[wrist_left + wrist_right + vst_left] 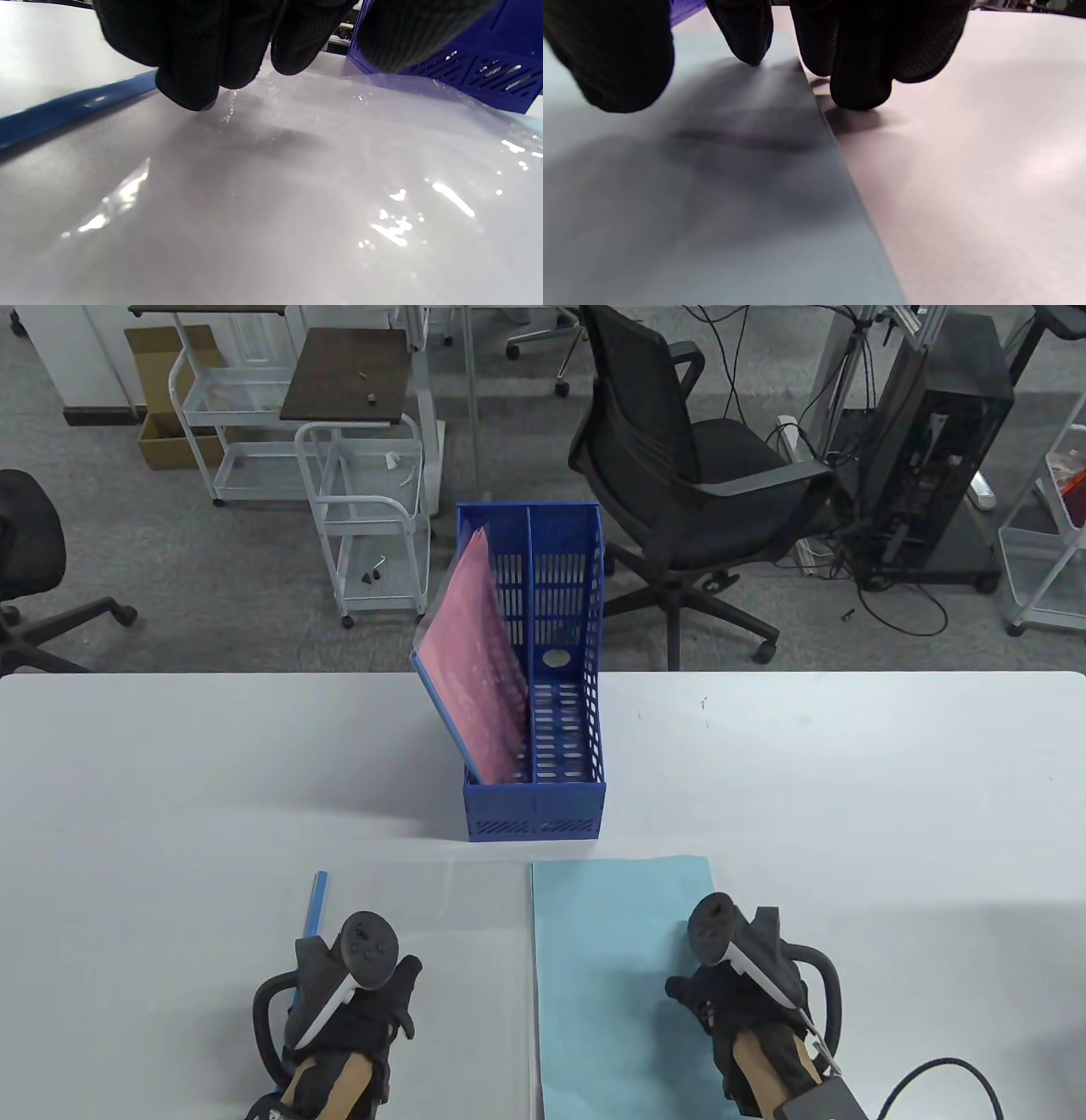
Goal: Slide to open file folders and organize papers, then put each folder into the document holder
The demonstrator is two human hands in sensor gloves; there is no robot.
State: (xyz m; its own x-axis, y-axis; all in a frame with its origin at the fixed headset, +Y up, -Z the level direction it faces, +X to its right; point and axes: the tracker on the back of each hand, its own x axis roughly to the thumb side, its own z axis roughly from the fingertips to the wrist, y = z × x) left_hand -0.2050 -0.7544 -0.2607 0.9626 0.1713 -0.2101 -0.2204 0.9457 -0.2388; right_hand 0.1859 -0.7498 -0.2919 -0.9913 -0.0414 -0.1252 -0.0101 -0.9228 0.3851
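Left grip (pixel 361 984) fingers pressed on clear folder (pixel 458 967), right grip (pixel 747 984) spread flat on blue paper (pixel 619 950) edge

left hand (pixel 361 1014): black knit sensor glove, fine dotted weave on fingertips (pixel 186 80). black tracker (pixel 366 950) on back, rounded head with small buttons, white stripe along body, black loop ring at side. right hand (pixel 747 1010): same glove and tracker (pixel 713 931); black cable (pixel 933 1073) runs from dark box at wrist.
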